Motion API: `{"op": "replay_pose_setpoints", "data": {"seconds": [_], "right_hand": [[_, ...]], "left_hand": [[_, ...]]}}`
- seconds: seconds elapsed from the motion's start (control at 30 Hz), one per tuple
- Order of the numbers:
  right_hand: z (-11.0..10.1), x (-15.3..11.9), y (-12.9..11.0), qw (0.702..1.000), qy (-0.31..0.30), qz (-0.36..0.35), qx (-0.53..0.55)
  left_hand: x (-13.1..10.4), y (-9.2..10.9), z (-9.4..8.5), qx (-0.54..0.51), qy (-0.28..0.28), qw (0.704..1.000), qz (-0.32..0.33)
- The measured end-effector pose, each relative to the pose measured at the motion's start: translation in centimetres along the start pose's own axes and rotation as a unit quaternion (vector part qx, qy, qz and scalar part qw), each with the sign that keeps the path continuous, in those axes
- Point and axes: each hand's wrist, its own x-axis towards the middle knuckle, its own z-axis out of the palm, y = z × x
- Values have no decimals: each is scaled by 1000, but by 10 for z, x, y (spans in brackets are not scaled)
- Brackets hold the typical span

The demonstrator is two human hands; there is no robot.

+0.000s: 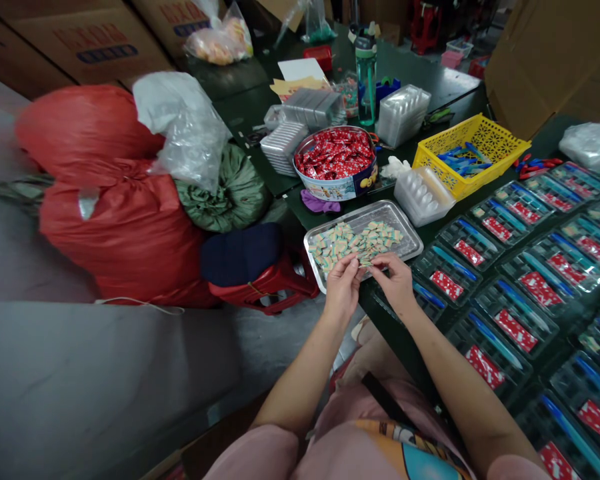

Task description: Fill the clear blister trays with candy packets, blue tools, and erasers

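A metal tray (410, 241) at the table's edge holds many small beige and green pieces (380, 235). Over its front edge, my left hand (344, 280) is closed in a pinch, fingertips close to the pieces. My right hand (394, 279) is pinched too, just to the right of it, its fingertips nearly meeting the left ones. Whatever lies between the fingertips is too small to make out. To the right, clear blister packs (497, 229) stand in rows, with blue tools and red dotted packets inside.
Behind the tray are a round tin (330, 190) of red packets, a purple cloth (320, 201), clear plastic trays (423, 197), a yellow basket (500, 143) and a bottle (367, 80). Left of the table stand a stool (243, 257) and red sacks (115, 227).
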Motion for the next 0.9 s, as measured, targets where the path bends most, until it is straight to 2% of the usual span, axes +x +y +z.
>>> {"op": "replay_pose_setpoints", "data": {"seconds": [0.7,0.9], "right_hand": [[2,-1,0,1000,0,0,10],[1,-1,0,1000,-27,5,-14]], "left_hand": [[-1,1,-2,1,5,1000,-1],[-1,1,-3,-6,-5,1000,-5]]}}
